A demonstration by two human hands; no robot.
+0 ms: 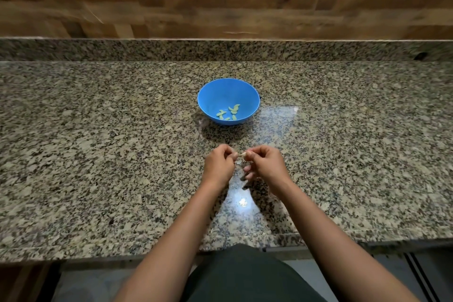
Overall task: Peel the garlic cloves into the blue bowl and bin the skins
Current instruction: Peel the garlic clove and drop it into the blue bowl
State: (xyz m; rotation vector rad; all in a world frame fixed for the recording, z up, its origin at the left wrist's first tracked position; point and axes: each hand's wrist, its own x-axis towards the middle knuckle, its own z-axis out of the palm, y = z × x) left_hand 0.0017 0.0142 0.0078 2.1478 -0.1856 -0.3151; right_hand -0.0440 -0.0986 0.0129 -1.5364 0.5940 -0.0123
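The clove is sitting off the worktop, pinched between the thumb and forefinger of the right hand, its pale tip poking out toward the left hand. The right hand's other fingers are hanging loosely curled below the pinch. The left hand is curling in from the other side, its fingertips closing just beside the clove's tip and pinching at the skin, a thin pale flake that is dangling in the narrow gap between the two hands. How much skin is covering the clove is too small to tell.

Both hands are hovering close together over the worktop, a speckled granite slab, with both forearms reaching in from the near edge.

Beyond the hands, straight ahead and well apart from them, the bowl is standing upright on the worktop. A few peeled cloves are lying loose in its bottom, on the side nearer the hands.

Farther past the bowl, the worktop is meeting a low granite upstand and then a wooden wall.
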